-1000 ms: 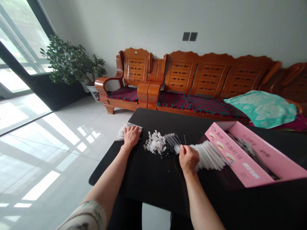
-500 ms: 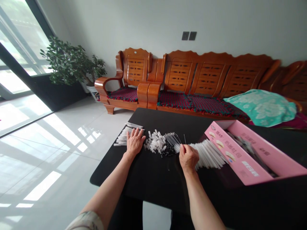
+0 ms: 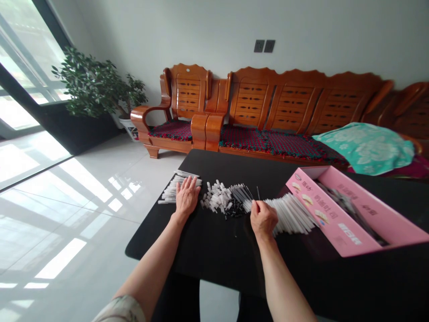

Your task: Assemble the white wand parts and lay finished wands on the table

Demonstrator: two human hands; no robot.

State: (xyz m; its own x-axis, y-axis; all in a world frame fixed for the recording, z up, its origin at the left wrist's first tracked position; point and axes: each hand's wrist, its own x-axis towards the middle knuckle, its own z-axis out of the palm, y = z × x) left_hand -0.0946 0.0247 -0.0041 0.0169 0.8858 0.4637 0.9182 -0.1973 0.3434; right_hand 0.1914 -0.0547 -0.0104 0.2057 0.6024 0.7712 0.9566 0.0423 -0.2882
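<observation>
Lying spread flat, the left hand [image 3: 187,197] rests on a row of whitish tubes [image 3: 170,192] at the left edge of the black table [image 3: 214,250]; the right hand [image 3: 264,218] curls into a pinch beside fanned white sticks [image 3: 295,215], near a thin dark rod [image 3: 258,193]; whether it grips anything I cannot tell.

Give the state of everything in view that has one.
Slim white sticks: lying piled
Left hand: spread, palm down over those sticks
Thin dark rod: held, far end exposed
Right hand: closed, pinching that rod
Short white cylinders: heaped loose
Small black pieces: heaped loose
Silver-tipped grey rods: fanned out
Long white tubes: lying side by side
Pink cardboard box: open, dark contents inside
Teal floral cloth: rumpled
</observation>
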